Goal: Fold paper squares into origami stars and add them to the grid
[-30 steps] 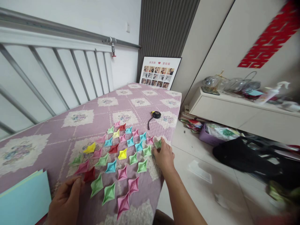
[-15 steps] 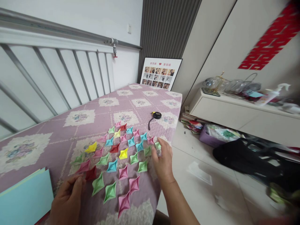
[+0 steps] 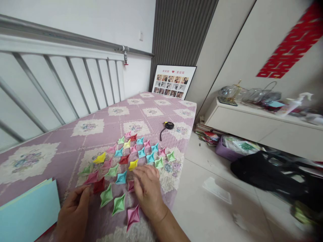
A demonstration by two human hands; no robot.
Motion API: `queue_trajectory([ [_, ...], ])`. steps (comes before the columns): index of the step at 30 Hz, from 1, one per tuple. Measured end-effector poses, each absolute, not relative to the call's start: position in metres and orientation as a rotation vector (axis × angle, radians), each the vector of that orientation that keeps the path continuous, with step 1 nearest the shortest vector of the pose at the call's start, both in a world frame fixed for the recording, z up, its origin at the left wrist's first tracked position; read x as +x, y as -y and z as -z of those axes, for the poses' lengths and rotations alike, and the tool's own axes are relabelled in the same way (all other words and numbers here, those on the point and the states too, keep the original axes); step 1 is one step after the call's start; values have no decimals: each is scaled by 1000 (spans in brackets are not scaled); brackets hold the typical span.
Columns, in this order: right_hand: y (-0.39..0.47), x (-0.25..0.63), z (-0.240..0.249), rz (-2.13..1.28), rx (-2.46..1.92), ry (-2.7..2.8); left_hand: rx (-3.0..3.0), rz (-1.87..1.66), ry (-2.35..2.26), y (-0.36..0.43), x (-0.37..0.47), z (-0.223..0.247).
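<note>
Rows of small folded paper pieces in pink, green, blue, red and yellow lie on the purple floral cloth [image 3: 67, 143]. My left hand [image 3: 75, 208] rests at the lower left, fingers pressed together beside a dark red piece [image 3: 99, 185]; whatever is between its fingertips is hidden. Over the right part of the rows is my right hand [image 3: 147, 188], fingers bent down. It partly covers a pink piece [image 3: 131, 186] and hides others; its fingertips are near a yellow piece [image 3: 133, 164]. A pink piece [image 3: 133, 216] lies nearest the front.
Light blue sheets [image 3: 30, 210] lie at the left. A black tape measure [image 3: 169, 125] sits beyond the pieces. A photo board [image 3: 174, 82] leans at the back. At the right are a white cabinet [image 3: 252, 124], a purple basket [image 3: 227, 152] and a black bag [image 3: 264, 174].
My right hand has moved left and nearer, from beside the green piece at the right edge to over the middle right of the rows. My left hand has barely moved.
</note>
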State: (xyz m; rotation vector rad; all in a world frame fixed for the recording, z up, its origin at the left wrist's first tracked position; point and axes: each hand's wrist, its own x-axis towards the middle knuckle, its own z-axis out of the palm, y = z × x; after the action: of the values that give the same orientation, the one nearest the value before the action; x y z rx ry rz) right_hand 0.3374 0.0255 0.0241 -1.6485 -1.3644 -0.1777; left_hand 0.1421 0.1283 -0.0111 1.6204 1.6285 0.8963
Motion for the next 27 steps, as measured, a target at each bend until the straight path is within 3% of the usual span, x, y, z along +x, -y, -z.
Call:
queue_trajectory([
  [21, -19, 305, -34, 28, -1490, 1526, 1698, -892, -1613, -125, 146, 17],
  [27, -24, 281, -19, 175, -1346, 1634, 1747, -953, -1676, -123, 148, 24],
])
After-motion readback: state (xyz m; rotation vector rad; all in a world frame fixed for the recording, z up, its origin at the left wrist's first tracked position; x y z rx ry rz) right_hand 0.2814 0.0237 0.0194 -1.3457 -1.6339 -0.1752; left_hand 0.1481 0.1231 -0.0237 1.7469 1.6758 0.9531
